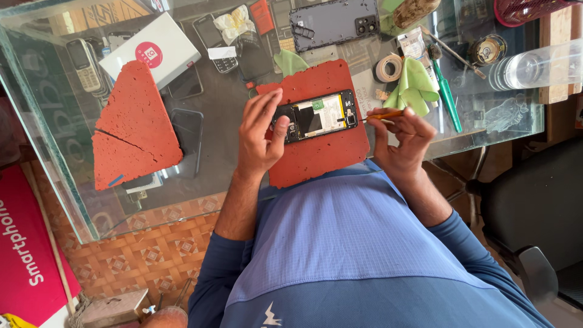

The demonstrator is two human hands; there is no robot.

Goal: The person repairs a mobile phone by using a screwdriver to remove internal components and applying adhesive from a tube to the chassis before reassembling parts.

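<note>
White box [156,50] with a pink round sticker sits near the surface's [225,109] far left corner. Left hand [260,135] grips the open phone [317,115] on a red mat [319,152]. Right hand [405,135] pinches an orange screwdriver [382,115].

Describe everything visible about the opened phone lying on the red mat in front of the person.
The opened phone lies flat with its back cover off, showing a black frame, a pale battery area with a yellow strip, a small green part and dark circuit sections near both ends. It rests lengthwise across the red mat on the glass table. The left hand steadies its left end, thumb pressed on the edge. The right hand holds an orange-handled screwdriver whose tip meets the phone's right end.
</note>
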